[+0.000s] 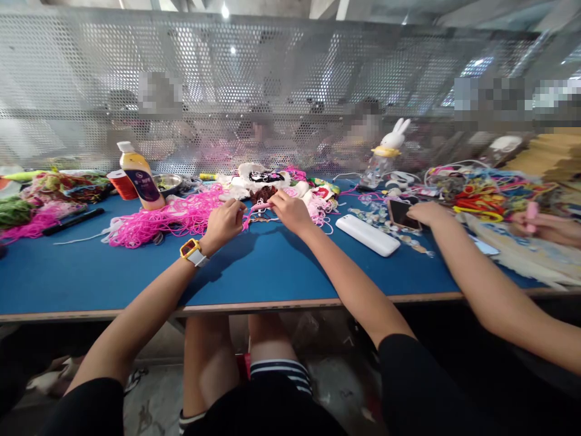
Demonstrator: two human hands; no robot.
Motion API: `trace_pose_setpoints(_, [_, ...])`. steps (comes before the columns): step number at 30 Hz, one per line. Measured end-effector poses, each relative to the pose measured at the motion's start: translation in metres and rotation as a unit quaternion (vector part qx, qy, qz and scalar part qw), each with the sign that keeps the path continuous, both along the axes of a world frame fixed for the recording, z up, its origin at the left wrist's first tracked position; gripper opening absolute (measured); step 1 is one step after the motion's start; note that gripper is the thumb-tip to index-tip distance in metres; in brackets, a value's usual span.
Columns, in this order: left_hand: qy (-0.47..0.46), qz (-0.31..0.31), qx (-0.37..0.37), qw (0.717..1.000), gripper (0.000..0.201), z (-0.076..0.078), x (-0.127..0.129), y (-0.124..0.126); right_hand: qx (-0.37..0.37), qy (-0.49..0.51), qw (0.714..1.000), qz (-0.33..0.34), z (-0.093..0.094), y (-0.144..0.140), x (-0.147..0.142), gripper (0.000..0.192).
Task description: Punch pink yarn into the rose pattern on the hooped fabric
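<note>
Both hands, left hand (pixel 223 223) and right hand (pixel 290 212), pinch one pink cord (pixel 258 209) taut between them (pink cord pile (pixel 158 221) just left), low over the bench (pixel 272 266).

Our two hands work pink cord on the blue table

Our left hand (pixel 223 223), with a yellow watch (pixel 192 251) at the wrist, and our right hand (pixel 290 212) pinch a pink cord (pixel 261 207) between them, beside a heap of pink string (pixel 167 219); a co-worker's hand (pixel 426 213) rests on a phone (pixel 402 213) near a white case (pixel 367 235) on the blue table (pixel 91 278)
</note>
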State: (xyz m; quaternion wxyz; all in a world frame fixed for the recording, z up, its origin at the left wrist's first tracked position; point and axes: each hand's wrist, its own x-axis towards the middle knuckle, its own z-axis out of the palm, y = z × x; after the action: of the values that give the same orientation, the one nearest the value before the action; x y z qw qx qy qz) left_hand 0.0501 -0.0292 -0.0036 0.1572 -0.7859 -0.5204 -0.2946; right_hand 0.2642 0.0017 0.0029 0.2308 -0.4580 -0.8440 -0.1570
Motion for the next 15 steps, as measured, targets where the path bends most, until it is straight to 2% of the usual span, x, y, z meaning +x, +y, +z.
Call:
trace_pose_setpoints(7, [0.041, -0.024, -0.01, 0.999, 0.024, -0.003, -0.003, 0.005, -0.011, -0.059, 0.998, 0.031, 0.005, 0.001, 0.006, 0.034])
trace_pose_setpoints(15, [0.038, -0.063, -0.026, 0.997, 0.021, -0.009, -0.001, 0.007, -0.036, -0.092, 0.995, 0.019, 0.009, -0.001, 0.008, 0.031])
